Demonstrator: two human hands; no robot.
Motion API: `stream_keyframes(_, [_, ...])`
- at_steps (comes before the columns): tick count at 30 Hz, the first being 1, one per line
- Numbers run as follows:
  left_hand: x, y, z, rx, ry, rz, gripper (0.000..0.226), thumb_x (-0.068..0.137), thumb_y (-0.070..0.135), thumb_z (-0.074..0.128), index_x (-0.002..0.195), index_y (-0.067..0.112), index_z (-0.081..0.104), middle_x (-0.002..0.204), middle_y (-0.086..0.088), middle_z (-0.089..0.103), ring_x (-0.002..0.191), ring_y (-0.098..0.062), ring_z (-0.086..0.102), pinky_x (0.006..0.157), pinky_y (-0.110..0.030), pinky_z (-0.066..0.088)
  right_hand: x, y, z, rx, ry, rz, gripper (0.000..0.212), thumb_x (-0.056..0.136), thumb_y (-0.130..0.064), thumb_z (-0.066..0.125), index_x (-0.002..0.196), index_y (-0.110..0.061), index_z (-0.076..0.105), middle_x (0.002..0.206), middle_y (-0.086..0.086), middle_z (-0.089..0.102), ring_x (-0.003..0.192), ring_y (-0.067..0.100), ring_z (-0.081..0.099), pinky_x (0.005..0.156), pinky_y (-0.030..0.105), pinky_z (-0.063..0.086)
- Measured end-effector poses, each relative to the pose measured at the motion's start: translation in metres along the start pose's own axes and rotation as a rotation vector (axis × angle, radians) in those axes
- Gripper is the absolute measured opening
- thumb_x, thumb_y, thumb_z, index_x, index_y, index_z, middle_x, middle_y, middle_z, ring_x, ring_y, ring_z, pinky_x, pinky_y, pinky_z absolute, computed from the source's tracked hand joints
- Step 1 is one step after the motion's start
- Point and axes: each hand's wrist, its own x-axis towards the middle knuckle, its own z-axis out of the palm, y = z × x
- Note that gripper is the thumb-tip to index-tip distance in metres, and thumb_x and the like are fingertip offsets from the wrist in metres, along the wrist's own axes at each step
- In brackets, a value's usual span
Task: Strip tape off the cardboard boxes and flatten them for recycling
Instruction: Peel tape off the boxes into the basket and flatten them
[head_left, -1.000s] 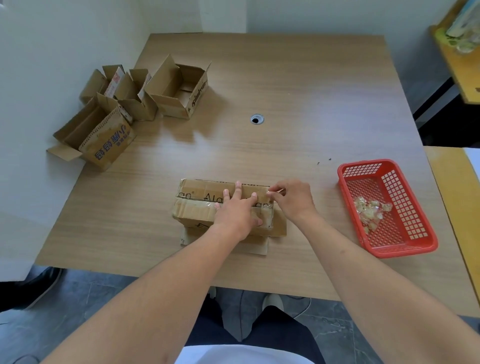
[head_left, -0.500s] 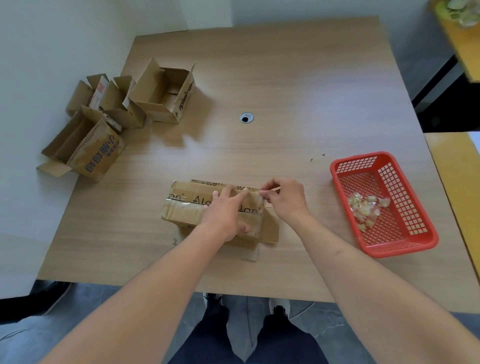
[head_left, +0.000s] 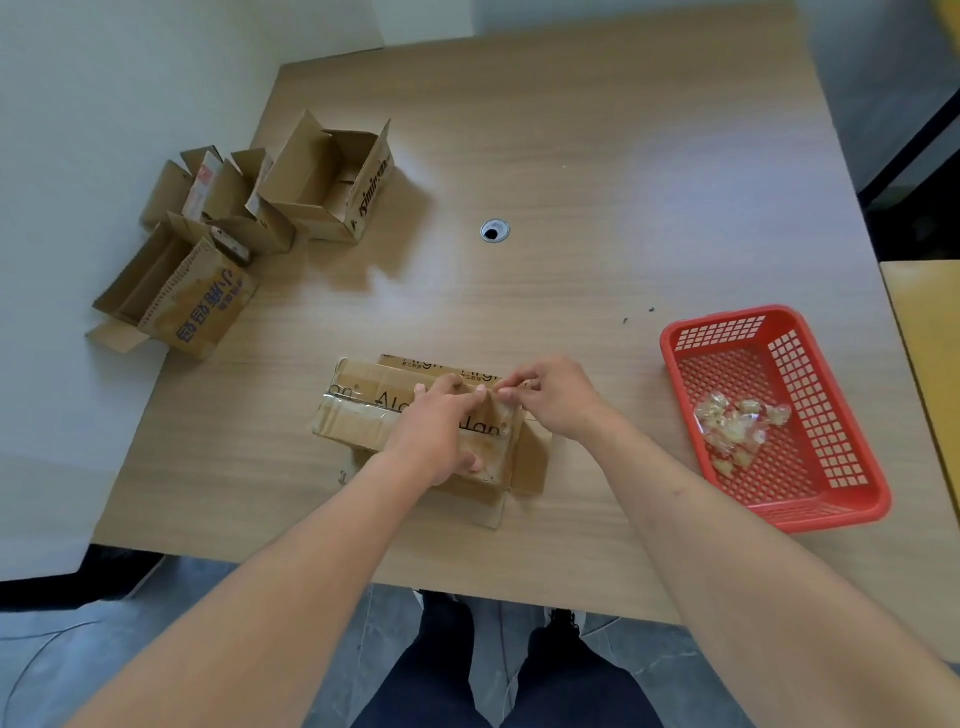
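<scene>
A brown cardboard box (head_left: 358, 415) with clear tape (head_left: 353, 404) along its top seam lies near the table's front edge. My left hand (head_left: 439, 431) presses down on the box top, fingers spread over it and thumb on the near side. My right hand (head_left: 550, 395) is at the box's right end and pinches the tape end there between thumb and fingers. The right part of the box is hidden under both hands.
Three opened cardboard boxes stand at the table's far left: one with blue print (head_left: 192, 301), a small one (head_left: 218, 197) and a larger one (head_left: 337, 182). A red plastic basket (head_left: 841, 499) with crumpled tape scraps (head_left: 737, 426) sits to the right. A cable hole (head_left: 494, 230) is mid-table.
My right hand stays at the box's right end working the tape end. My left hand keeps pressing on the box. The view has tilted down and shifted slightly.
</scene>
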Motion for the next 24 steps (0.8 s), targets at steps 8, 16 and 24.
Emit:
stream_keyframes(8, [0.001,0.005,-0.001,-0.027,-0.001,-0.013,0.101,0.078,0.033,0.087,0.158,0.042,0.026,0.168,0.011,0.013,0.155,-0.038,0.005,0.113,-0.047,0.038,0.025,0.003,0.011,-0.178,0.177,0.042,0.021,0.089,-0.014,0.074,0.078,-0.032,0.076,0.085,-0.012,0.075,0.086,0.011,0.070,0.085,0.034,0.058])
stream_keyframes(16, [0.001,0.006,-0.003,-0.023,-0.026,-0.025,0.099,0.081,0.033,0.084,0.158,0.044,0.022,0.169,0.013,0.004,0.156,-0.035,0.002,0.114,-0.047,0.038,0.029,0.019,0.013,0.289,0.498,0.302,0.021,0.076,-0.012,0.088,0.069,-0.029,0.076,0.069,-0.015,0.074,0.075,0.009,0.075,0.083,0.038,0.063])
stream_keyframes(24, [0.003,0.017,-0.008,-0.019,-0.048,-0.035,0.099,0.083,0.030,0.083,0.159,0.042,0.021,0.170,0.012,0.003,0.156,-0.037,0.001,0.113,-0.049,0.040,0.001,-0.009,0.015,0.268,0.414,0.188,0.029,0.072,0.002,0.081,0.077,-0.026,0.075,0.076,-0.008,0.074,0.073,0.006,0.070,0.083,0.029,0.061])
